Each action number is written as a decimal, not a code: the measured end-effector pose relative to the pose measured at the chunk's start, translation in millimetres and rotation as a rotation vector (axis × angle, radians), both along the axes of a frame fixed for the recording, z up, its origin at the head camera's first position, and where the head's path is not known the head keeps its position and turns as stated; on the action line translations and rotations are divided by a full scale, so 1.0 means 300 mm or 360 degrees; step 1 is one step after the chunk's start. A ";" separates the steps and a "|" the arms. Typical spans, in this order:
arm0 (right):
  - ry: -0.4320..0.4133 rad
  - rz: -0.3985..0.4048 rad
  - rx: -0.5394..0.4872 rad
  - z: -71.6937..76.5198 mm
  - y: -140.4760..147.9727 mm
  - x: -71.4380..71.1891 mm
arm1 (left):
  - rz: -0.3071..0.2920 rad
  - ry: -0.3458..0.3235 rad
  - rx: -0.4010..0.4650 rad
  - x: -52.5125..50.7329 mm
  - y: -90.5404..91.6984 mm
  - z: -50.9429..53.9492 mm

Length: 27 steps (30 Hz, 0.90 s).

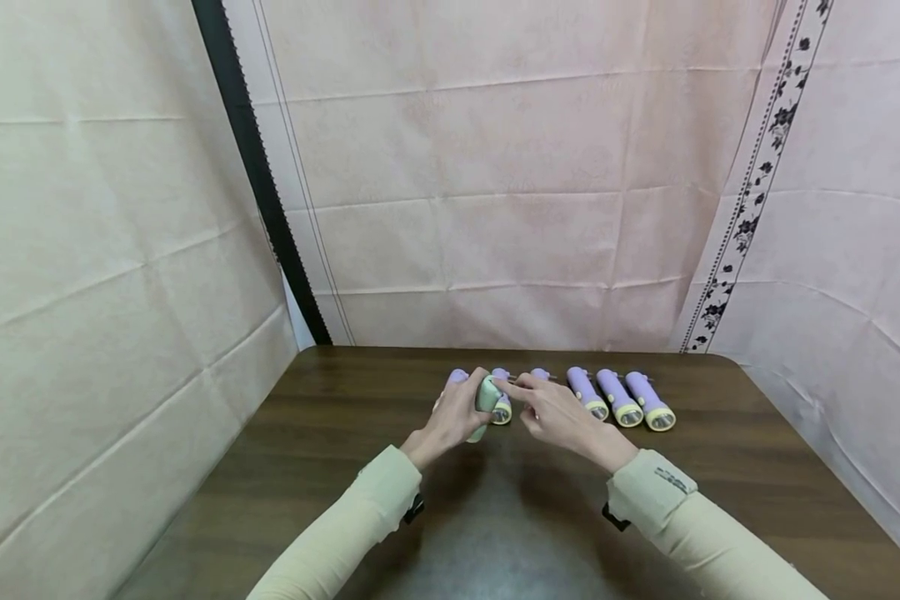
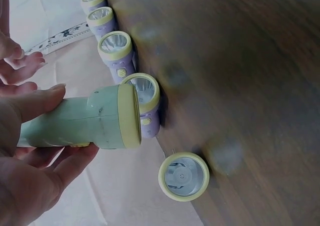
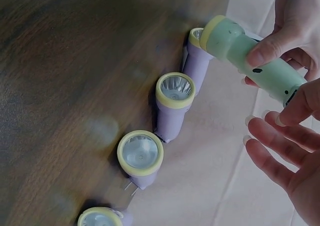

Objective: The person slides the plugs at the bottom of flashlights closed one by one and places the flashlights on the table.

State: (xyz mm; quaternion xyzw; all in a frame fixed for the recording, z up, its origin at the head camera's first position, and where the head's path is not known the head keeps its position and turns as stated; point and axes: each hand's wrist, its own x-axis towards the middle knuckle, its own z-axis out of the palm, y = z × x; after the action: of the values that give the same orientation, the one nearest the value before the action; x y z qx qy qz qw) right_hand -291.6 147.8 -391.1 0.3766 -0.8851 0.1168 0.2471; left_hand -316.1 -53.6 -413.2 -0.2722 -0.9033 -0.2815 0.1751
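A pale green flashlight with a yellow rim is gripped by my left hand, thumb on one side and fingers on the other. The index finger of my right hand reaches to the flashlight's tail end, at a dark part there. My right hand's other fingers are spread and loosely bent, holding nothing. Several purple flashlights with yellow rims stand in a row behind the hands, among them one between the hands and one at the right end.
The brown wooden table reaches back to a pale hanging cloth. Along the table's back part stand the purple flashlights, some with metal prongs showing. More cloth hangs at the left side.
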 end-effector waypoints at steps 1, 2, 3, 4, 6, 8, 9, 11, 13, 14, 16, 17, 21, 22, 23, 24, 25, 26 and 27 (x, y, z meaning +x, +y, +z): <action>-0.0005 0.0002 0.0000 -0.002 0.000 0.000 | -0.0005 -0.0002 -0.0004 0.001 0.000 -0.001; -0.0010 0.0003 -0.0001 -0.003 -0.001 0.000 | -0.0008 -0.0009 -0.0006 0.001 0.000 -0.002; -0.0014 0.0004 -0.0002 -0.005 -0.001 0.000 | -0.0012 -0.0011 -0.0007 0.002 0.000 -0.002; -0.0019 0.0005 -0.0005 -0.006 -0.001 0.000 | -0.0015 -0.0017 -0.0009 0.002 0.000 -0.002; -0.0030 0.0005 -0.0010 -0.010 -0.001 -0.002 | -0.0009 -0.0031 -0.0023 0.003 -0.001 -0.002; -0.0056 0.0006 -0.0016 -0.012 0.000 -0.002 | -0.0004 -0.0050 -0.0037 0.004 -0.002 0.001; -0.0072 0.0004 -0.0017 -0.014 0.001 -0.003 | -0.0004 -0.0058 -0.0048 0.004 -0.002 0.004; -0.0110 -0.0004 -0.0029 -0.014 0.006 -0.004 | 0.0009 -0.0080 -0.0094 0.001 -0.003 0.011; -0.0160 -0.0022 -0.0045 -0.016 0.013 -0.004 | 0.0013 -0.0111 -0.0148 -0.002 -0.005 0.018; -0.0181 -0.0032 -0.0053 -0.018 0.016 -0.003 | 0.0021 -0.0130 -0.0183 -0.004 -0.007 0.021; -0.0213 -0.0058 -0.0063 -0.022 0.024 -0.003 | 0.0052 -0.0174 -0.0239 -0.008 -0.011 0.027; -0.0223 -0.0069 -0.0067 -0.024 0.028 -0.003 | 0.0072 -0.0201 -0.0258 -0.010 -0.014 0.030; -0.0264 -0.0123 -0.0065 -0.028 0.039 -0.008 | 0.0228 -0.0348 -0.0332 -0.015 -0.034 0.035; -0.0281 -0.0132 -0.0073 -0.029 0.041 -0.009 | 0.0274 -0.0404 -0.0349 -0.015 -0.041 0.033; -0.0299 -0.0141 -0.0082 -0.029 0.041 -0.010 | 0.0321 -0.0460 -0.0365 -0.015 -0.048 0.029; -0.0319 -0.0147 -0.0090 -0.030 0.042 -0.010 | 0.0367 -0.0524 -0.0373 -0.015 -0.056 0.025; -0.0338 -0.0146 -0.0100 -0.031 0.042 -0.010 | 0.0410 -0.0577 -0.0382 -0.014 -0.064 0.019; -0.0359 -0.0141 -0.0111 -0.033 0.042 -0.010 | 0.0451 -0.0628 -0.0387 -0.014 -0.072 0.012; -0.0377 -0.0131 -0.0122 -0.035 0.042 -0.010 | 0.0490 -0.0677 -0.0394 -0.013 -0.080 0.004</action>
State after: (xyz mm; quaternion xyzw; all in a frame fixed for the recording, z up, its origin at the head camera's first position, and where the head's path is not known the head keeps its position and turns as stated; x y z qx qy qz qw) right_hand -294.7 160.3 -401.6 0.3138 -0.9177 0.1840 0.1595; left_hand -319.9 -77.7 -412.0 -0.0861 -0.9779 -0.1901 -0.0123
